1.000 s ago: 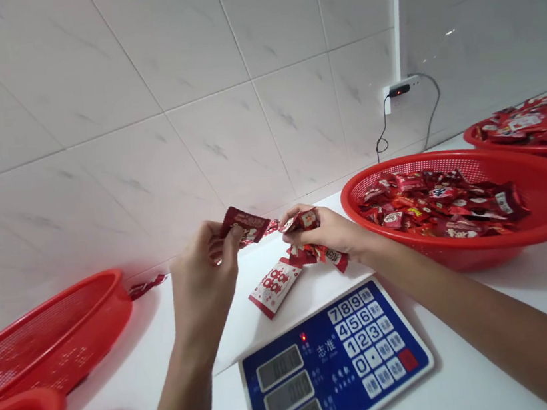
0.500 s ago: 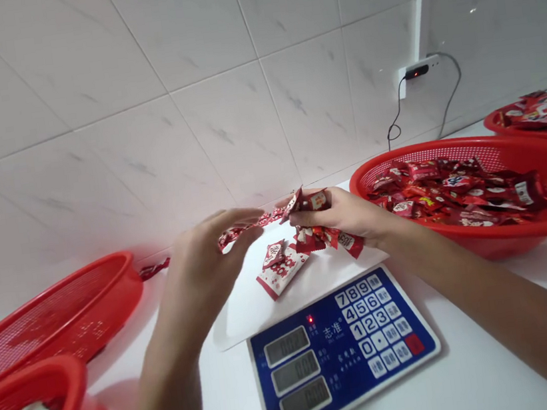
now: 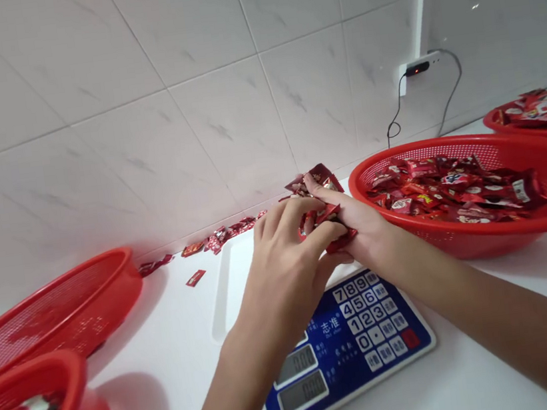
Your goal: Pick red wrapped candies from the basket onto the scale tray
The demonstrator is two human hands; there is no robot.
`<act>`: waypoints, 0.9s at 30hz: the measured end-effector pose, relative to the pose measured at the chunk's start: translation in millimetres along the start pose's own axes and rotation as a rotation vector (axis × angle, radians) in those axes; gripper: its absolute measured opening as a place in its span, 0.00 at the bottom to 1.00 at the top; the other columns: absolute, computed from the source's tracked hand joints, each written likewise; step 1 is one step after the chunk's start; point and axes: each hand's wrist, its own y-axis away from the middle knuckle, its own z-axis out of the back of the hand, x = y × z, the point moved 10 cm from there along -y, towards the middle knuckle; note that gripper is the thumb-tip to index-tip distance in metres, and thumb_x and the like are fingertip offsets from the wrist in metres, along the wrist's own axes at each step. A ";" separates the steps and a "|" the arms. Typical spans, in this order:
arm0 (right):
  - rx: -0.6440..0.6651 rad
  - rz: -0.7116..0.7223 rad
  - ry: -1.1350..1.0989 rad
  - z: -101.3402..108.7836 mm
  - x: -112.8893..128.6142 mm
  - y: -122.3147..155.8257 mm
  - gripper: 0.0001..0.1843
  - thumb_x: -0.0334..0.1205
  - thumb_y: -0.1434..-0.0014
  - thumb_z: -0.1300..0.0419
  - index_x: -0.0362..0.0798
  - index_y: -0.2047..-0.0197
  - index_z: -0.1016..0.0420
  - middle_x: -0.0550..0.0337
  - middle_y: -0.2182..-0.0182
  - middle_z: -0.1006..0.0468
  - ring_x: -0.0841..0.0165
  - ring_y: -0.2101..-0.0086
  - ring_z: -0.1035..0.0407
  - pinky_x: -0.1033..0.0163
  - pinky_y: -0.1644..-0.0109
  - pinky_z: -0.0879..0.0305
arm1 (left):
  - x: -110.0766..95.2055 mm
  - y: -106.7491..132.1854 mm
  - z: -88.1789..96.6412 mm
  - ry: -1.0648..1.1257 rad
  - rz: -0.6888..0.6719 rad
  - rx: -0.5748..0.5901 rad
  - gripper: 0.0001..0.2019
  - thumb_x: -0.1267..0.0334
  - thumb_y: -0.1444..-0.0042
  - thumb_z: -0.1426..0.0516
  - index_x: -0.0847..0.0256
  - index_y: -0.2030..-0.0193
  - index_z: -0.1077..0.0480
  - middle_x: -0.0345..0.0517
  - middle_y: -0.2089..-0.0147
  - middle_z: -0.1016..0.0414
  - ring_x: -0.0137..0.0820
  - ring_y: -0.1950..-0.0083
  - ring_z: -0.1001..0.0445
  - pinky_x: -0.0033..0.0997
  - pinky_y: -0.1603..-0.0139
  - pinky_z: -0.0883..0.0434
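Observation:
Several red wrapped candies [image 3: 323,177] are gathered in my right hand [image 3: 364,223], whose thumb lies over the top ones. My left hand [image 3: 283,257] reaches across to them, fingers curled over a red candy wrapper [image 3: 341,240] against the right palm. Both hands are above the white tray [image 3: 230,281] of a blue-fronted electronic scale [image 3: 350,383]. The left hand and forearm hide much of the tray and part of the displays, so I cannot see what lies on the tray beneath the hands.
A red basket [image 3: 519,230] of wrapped candies stands at right, another red basket [image 3: 491,119] behind it. Two more red baskets, one farther back [image 3: 109,260] and one nearer [image 3: 84,391], stand at left. Loose candies [image 3: 217,239] line the wall. A cable [image 3: 400,107] hangs from the socket.
My left hand has moved right, from open above the tray to the candies in my right hand. The right hand has turned, bringing the candies higher.

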 end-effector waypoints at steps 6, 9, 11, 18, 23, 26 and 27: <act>0.043 0.072 -0.051 -7.5 1.2 -1.5 0.14 0.43 0.51 0.28 0.47 0.69 0.29 0.65 0.72 0.27 0.74 0.72 0.33 0.67 0.69 0.34 | 3.3 -2.0 14.5 0.044 0.029 -0.062 0.05 0.69 0.39 0.42 0.55 0.62 0.25 0.46 0.51 0.26 0.37 0.50 0.28 0.39 0.55 0.28; -0.064 0.178 -0.090 5.3 14.6 -5.2 0.14 0.42 0.50 0.29 0.47 0.68 0.30 0.62 0.69 0.26 0.71 0.68 0.30 0.64 0.63 0.31 | 12.2 -1.2 23.1 0.122 0.127 -0.142 0.05 0.66 0.40 0.40 0.53 0.65 0.24 0.43 0.51 0.26 0.34 0.52 0.27 0.36 0.56 0.28; -0.174 0.218 -0.135 19.9 24.1 -7.9 0.13 0.40 0.49 0.30 0.48 0.67 0.30 0.62 0.69 0.26 0.71 0.68 0.31 0.64 0.62 0.30 | 23.5 1.1 27.3 0.213 0.216 -0.190 0.04 0.65 0.41 0.39 0.51 0.65 0.23 0.41 0.56 0.26 0.32 0.55 0.27 0.33 0.59 0.29; -0.350 0.271 -0.194 48.1 50.8 -10.9 0.13 0.35 0.46 0.33 0.50 0.71 0.35 0.63 0.70 0.30 0.73 0.68 0.34 0.70 0.67 0.31 | 71.3 13.6 -5.0 0.336 0.524 -0.044 0.04 0.66 0.42 0.41 0.56 0.68 0.26 0.40 0.66 0.21 0.30 0.67 0.23 0.29 0.65 0.28; -0.310 0.271 -0.168 42.4 53.8 -8.9 0.15 0.35 0.51 0.29 0.49 0.71 0.35 0.64 0.70 0.31 0.73 0.66 0.33 0.68 0.63 0.30 | 61.8 18.5 -60.9 0.215 0.422 0.318 0.08 0.72 0.43 0.43 0.57 0.68 0.24 0.44 0.63 0.19 0.36 0.65 0.22 0.35 0.65 0.28; -0.289 0.269 -0.200 38.3 52.9 -6.9 0.13 0.34 0.49 0.31 0.49 0.70 0.33 0.63 0.70 0.30 0.74 0.68 0.33 0.69 0.66 0.30 | 63.1 19.2 -65.4 0.135 0.389 0.357 0.09 0.69 0.42 0.44 0.56 0.66 0.22 0.48 0.60 0.18 0.45 0.57 0.23 0.45 0.58 0.28; -0.287 0.274 -0.187 37.5 53.2 -6.5 0.12 0.34 0.48 0.31 0.49 0.69 0.33 0.63 0.70 0.29 0.73 0.67 0.33 0.69 0.67 0.29 | 64.6 18.3 -60.6 0.144 0.390 0.344 0.09 0.67 0.41 0.44 0.56 0.65 0.22 0.48 0.59 0.18 0.46 0.55 0.23 0.46 0.56 0.28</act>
